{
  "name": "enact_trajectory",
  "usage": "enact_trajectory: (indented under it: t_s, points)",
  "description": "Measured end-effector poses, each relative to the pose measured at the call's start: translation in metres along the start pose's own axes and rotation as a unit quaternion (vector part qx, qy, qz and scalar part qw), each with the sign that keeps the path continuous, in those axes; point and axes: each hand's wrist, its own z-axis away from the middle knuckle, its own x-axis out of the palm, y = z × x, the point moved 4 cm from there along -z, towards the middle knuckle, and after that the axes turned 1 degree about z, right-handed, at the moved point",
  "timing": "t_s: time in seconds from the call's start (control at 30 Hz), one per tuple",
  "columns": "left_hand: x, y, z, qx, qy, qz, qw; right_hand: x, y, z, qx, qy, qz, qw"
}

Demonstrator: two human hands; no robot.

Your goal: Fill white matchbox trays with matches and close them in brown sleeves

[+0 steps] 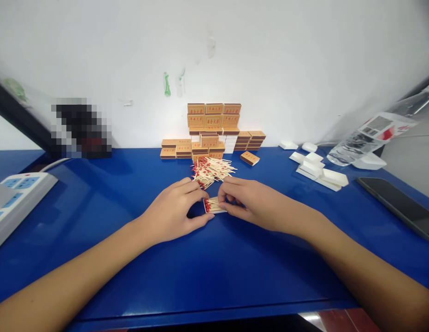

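On the blue table (207, 267), my left hand (174, 210) and my right hand (250, 200) meet around a small white matchbox tray (213, 205) filled with red-tipped matches. Both hands pinch it with curled fingers, the left at its left end, the right at its right end and top. Just behind lies a loose pile of matches (210, 169). Against the wall stands a stack of orange matchboxes (213, 130), with one single matchbox (249, 157) lying apart to the right.
Several empty white trays (320, 170) lie at the right. A plastic water bottle (369, 136) lies tilted beyond them, and a dark phone (401, 207) rests near the right edge. A white power strip (15, 198) sits at the left. A white wall backs the table.
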Motion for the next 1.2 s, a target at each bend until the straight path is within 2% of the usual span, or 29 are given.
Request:
enact_trajectory:
  t_s: [0.17,0.67,0.9,1.0,1.2]
  points:
    - [0.0,-0.001,0.0,0.005,-0.001,-0.001,1.0,0.0,-0.007,0.002,-0.003,-0.02,0.009,1.0]
    - [0.002,-0.002,0.001,0.004,-0.001,-0.002,1.0,-0.004,-0.013,0.002,-0.057,0.003,-0.035,0.998]
    - [0.001,0.0,0.001,0.006,-0.006,-0.002,1.0,-0.002,0.001,-0.003,-0.005,0.08,0.009,0.997]
    - [0.001,0.0,0.001,0.008,-0.007,0.0,1.0,0.002,0.006,-0.005,0.011,0.07,0.01,0.997]
    - [0.001,-0.001,0.001,0.007,-0.004,0.007,1.0,0.003,0.002,-0.006,0.0,0.06,-0.002,0.998]
